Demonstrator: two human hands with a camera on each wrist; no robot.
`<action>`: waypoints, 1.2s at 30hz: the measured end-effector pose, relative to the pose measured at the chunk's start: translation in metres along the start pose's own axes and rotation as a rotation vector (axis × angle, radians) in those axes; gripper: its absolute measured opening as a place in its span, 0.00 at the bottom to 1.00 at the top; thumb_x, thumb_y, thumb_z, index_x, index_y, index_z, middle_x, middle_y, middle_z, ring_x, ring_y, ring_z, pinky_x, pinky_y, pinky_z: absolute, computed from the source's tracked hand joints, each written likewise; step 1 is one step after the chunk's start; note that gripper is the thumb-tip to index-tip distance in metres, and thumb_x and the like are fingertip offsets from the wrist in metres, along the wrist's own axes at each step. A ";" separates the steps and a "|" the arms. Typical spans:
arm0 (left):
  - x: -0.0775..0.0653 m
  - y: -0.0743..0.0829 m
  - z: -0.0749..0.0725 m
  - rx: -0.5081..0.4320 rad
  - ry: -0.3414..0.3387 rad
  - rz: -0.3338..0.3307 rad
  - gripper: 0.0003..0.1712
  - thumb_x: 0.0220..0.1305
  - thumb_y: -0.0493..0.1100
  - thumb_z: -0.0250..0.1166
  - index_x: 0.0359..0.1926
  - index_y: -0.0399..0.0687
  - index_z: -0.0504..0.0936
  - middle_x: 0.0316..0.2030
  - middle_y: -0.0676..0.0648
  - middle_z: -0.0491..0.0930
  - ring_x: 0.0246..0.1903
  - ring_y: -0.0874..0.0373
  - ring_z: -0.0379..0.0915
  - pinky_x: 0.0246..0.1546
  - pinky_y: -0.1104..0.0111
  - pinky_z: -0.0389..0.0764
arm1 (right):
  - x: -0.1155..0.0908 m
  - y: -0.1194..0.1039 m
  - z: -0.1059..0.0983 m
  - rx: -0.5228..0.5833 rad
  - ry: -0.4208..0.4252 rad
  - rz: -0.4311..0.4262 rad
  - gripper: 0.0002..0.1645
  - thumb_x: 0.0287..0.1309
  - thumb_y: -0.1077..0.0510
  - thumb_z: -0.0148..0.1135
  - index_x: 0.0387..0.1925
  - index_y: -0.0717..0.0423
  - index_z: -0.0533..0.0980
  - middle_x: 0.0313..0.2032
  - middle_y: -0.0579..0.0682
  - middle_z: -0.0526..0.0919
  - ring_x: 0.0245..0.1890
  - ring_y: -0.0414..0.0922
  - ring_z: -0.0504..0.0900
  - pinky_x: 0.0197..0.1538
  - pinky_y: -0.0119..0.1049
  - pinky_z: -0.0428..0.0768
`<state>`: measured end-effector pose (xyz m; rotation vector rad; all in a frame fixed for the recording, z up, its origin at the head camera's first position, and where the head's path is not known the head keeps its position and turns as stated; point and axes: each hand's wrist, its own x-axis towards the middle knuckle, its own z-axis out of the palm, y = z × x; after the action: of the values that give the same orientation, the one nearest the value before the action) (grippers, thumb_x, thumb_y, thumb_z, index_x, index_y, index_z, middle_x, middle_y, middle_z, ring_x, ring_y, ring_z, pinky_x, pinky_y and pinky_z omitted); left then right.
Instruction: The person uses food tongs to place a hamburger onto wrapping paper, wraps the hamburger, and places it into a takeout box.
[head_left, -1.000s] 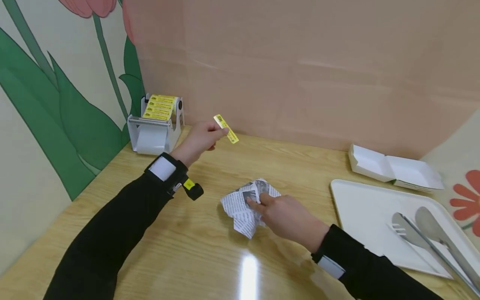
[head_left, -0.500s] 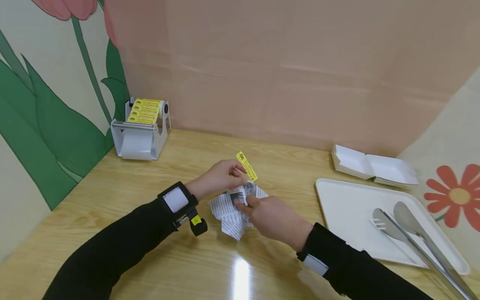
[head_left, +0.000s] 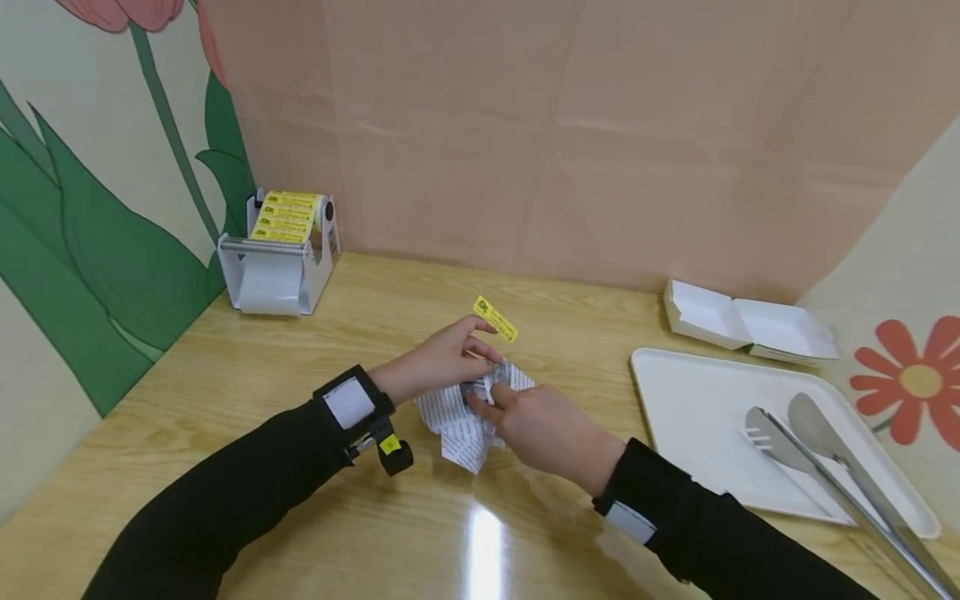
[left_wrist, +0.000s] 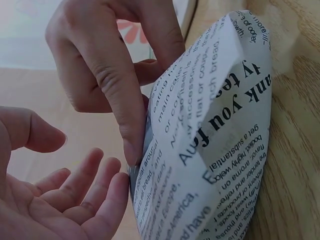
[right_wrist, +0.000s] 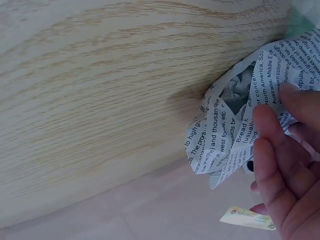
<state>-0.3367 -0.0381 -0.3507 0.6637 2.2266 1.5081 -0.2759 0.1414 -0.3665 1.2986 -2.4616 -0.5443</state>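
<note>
A bundle of newsprint-patterned wrapping paper (head_left: 467, 437) rests on the wooden table, its folds gathered on top. What lies inside is hidden. My right hand (head_left: 551, 433) pinches the gathered folds with thumb and finger, close-up in the right wrist view. My left hand (head_left: 442, 358) hovers over the far left side of the bundle, fingers loosely bent and spread apart from the thumb. A yellow printed sticker (head_left: 496, 319) clings at its index fingertip and sticks up above the paper. In the left wrist view, the left hand (left_wrist: 60, 200) has its palm turned toward the bundle.
A label dispenser (head_left: 273, 279) with a roll of yellow stickers (head_left: 285, 217) stands at the back left. To the right lies a white tray (head_left: 690, 417) bearing metal tongs (head_left: 832, 467). Behind it sits an opened white carton (head_left: 780, 325). A papered wall closes the back.
My left hand has brought the sticker from near the dispenser to above the bundle, and its fingers have since spread. The right hand has kept its hold on the paper. The view has shifted slightly.
</note>
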 end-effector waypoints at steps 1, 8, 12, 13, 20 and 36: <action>-0.001 -0.001 -0.001 0.011 -0.001 0.003 0.30 0.64 0.31 0.57 0.66 0.39 0.61 0.52 0.39 0.79 0.50 0.50 0.77 0.47 0.66 0.77 | 0.000 0.000 0.000 0.000 0.002 -0.005 0.28 0.56 0.60 0.67 0.60 0.51 0.77 0.30 0.47 0.74 0.13 0.34 0.51 0.15 0.27 0.54; -0.016 -0.002 -0.011 0.049 0.065 0.070 0.25 0.65 0.33 0.58 0.62 0.36 0.66 0.52 0.39 0.79 0.49 0.50 0.76 0.46 0.66 0.78 | 0.005 0.008 0.006 -0.046 0.088 -0.070 0.30 0.50 0.49 0.74 0.57 0.50 0.79 0.29 0.47 0.73 0.20 0.37 0.64 0.22 0.29 0.69; -0.025 0.001 -0.021 0.037 0.125 0.105 0.20 0.67 0.34 0.59 0.59 0.34 0.68 0.52 0.37 0.78 0.49 0.48 0.76 0.46 0.64 0.79 | 0.010 0.014 0.009 0.038 0.140 -0.067 0.31 0.46 0.49 0.76 0.53 0.53 0.81 0.32 0.48 0.76 0.34 0.44 0.74 0.43 0.38 0.76; -0.028 0.002 -0.024 0.031 0.135 0.107 0.20 0.68 0.34 0.58 0.58 0.34 0.68 0.52 0.37 0.78 0.50 0.47 0.76 0.46 0.63 0.79 | 0.012 0.015 0.011 0.079 0.150 -0.059 0.29 0.46 0.50 0.77 0.51 0.55 0.82 0.33 0.49 0.76 0.37 0.46 0.75 0.46 0.40 0.76; -0.035 -0.002 -0.034 -0.004 0.186 0.088 0.16 0.70 0.34 0.56 0.55 0.32 0.70 0.51 0.35 0.77 0.48 0.46 0.76 0.45 0.60 0.79 | 0.027 0.019 0.012 0.219 0.109 0.031 0.24 0.47 0.52 0.76 0.41 0.65 0.81 0.44 0.56 0.80 0.42 0.50 0.81 0.46 0.41 0.80; -0.035 -0.028 -0.027 -0.128 0.234 -0.188 0.10 0.73 0.39 0.54 0.41 0.34 0.77 0.40 0.39 0.81 0.32 0.56 0.77 0.36 0.66 0.81 | 0.043 0.032 0.019 0.132 -0.132 0.415 0.35 0.53 0.28 0.61 0.36 0.58 0.79 0.26 0.50 0.74 0.24 0.46 0.74 0.28 0.39 0.78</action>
<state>-0.3273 -0.0876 -0.3657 0.2420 2.2599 1.6853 -0.3305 0.1262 -0.3641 0.7736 -2.8095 -0.3758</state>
